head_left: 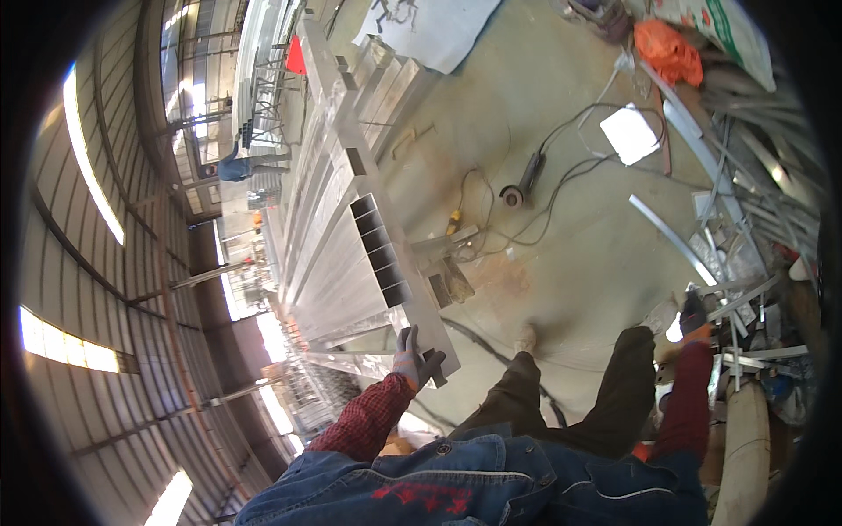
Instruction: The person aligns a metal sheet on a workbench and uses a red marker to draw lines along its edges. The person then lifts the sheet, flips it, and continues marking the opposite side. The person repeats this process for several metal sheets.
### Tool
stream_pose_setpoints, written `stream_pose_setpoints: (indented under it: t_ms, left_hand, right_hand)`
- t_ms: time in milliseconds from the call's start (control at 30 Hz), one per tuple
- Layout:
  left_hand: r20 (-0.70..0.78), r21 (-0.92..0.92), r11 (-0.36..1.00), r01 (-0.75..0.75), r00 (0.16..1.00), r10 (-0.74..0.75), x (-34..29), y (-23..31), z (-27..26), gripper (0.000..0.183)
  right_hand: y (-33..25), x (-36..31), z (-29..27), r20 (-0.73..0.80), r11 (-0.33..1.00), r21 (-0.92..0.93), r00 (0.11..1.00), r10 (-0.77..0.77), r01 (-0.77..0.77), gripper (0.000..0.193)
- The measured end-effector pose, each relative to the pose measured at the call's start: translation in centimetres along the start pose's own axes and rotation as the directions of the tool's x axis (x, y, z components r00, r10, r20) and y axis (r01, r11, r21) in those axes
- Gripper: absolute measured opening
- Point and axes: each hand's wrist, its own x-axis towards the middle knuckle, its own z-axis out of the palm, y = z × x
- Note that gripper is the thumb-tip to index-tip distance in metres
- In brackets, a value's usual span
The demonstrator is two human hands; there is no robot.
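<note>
My left hand (416, 359), in a grey glove, lies against the near end of a long silvery metal beam (430, 337). Its fingers are stretched out and spread, with no grip on the metal visible. Several rectangular metal tubes (320, 237) rest across the beam, their hollow ends (380, 250) facing right. Over at the right, my right hand (695, 316) wears a dark glove and hangs beside a heap of loose metal strips (737, 307). Its fingers are too dark and small to make out, so whether it holds a strip is unclear.
An angle grinder (523, 182) lies on the floor with its black cord (561, 193) looping around it. Near it are a white sheet (630, 134) and a pale strip (671, 237). An orange bag (668, 53) tops the scrap. Another person (235, 167) is far left.
</note>
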Motion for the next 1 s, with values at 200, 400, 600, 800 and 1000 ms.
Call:
stream_pose_setpoints:
  t_ms: [200,400,600,800,1000]
  left_hand:
    - [-0.036,0.015,0.995,-0.096,0.995,0.096,0.1,0.6,-0.4,0.111]
    - [0.037,-0.098,0.989,-0.108,0.993,0.113,1.2,-1.5,-0.3,0.113]
    - [0.006,-0.879,0.435,-0.194,0.908,0.418,3.5,-7.2,-6.7,0.106]
    - [0.042,-0.908,0.399,-0.128,0.92,0.39,3.8,-13.1,-12.8,0.083]
    - [-0.073,-0.944,0.282,-0.17,0.943,0.326,3.2,-15.9,-13.7,0.051]
  right_hand:
    - [-32.4,-6.3,6.5,0.574,0.559,0.491,0.731,0.368,-0.668,0.03]
    - [-59.5,-12.8,10.6,0.693,0.905,0.247,0.716,0.085,-0.346,0.04]
    - [-75.9,-19.5,15.3,0.546,0.963,-0.102,0.823,-0.155,0.248,0.038]
    - [-84.9,-23.9,22.4,0.522,0.824,-0.133,0.746,-0.414,0.55,0.03]
    - [-89.1,-23.2,24.5,0.55,0.791,-0.138,0.71,-0.439,0.596,0.03]
